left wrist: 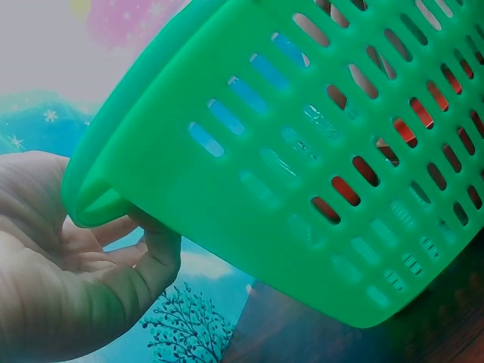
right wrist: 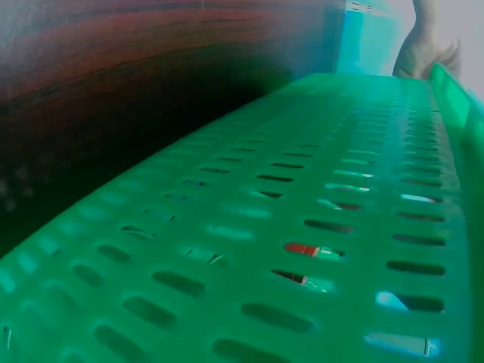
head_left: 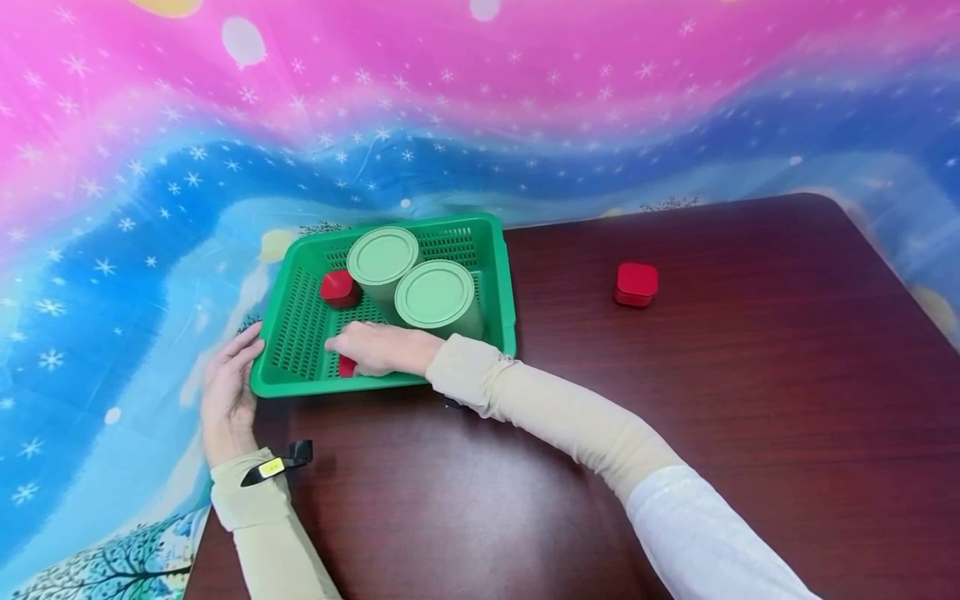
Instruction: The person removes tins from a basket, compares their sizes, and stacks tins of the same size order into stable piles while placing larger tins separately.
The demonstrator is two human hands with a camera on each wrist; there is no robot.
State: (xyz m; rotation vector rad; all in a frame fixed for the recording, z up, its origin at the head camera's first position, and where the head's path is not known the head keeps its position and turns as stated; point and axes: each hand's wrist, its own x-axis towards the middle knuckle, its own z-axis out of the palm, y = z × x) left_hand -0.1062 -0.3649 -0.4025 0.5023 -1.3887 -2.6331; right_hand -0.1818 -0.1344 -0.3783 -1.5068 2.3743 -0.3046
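Against the wall cloth stands a green plastic basket (head_left: 300, 388) with slotted sides. My left hand (head_left: 228, 396) grips its left corner, and in the left wrist view curled fingers (left wrist: 162, 253) tuck under the rim. My right hand (head_left: 382, 348) reaches over the front wall and holds a small red box (head_left: 347, 367), mostly covered by the hand. Behind it in the basket sit another red box (head_left: 340, 288) and two pale green cans, one farther back (head_left: 382, 254) and one nearer (head_left: 435, 293). The right wrist view shows mainly the basket's slotted wall (right wrist: 287, 227).
A third red box (head_left: 636, 284) with rounded corners lies on the dark wooden table (head_left: 712, 375), right of the basket. A pink and blue snowflake cloth (head_left: 450, 108) hangs behind and to the left of the table.
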